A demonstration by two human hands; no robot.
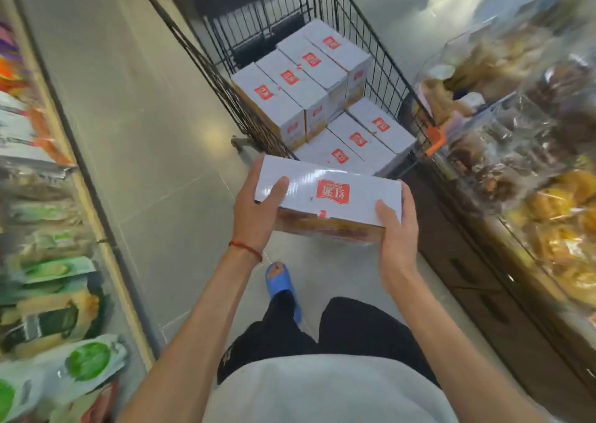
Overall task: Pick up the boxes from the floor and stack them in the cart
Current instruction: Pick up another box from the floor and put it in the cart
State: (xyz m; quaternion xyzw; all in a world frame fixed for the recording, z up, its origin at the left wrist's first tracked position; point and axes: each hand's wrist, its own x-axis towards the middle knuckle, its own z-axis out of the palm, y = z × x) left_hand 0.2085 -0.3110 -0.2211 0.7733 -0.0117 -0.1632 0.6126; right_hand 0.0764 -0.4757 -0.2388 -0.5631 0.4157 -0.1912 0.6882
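Both arms extended; left hand point(254, 209) and right hand point(398, 229) grip box point(329, 197) at its 2 ends, long axis left-right, logo face up, just before cart point(387, 77).

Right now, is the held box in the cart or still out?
Out. Both hands, left and right, hold the box in the air short of the cart, above the floor.

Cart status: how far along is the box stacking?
Done: the cart already holds two rows of white boxes, a higher far row and a lower near row. In hand: one more box, gripped at its ends by the left hand and right hand, short of the cart. Left: no boxes show on the visible floor.
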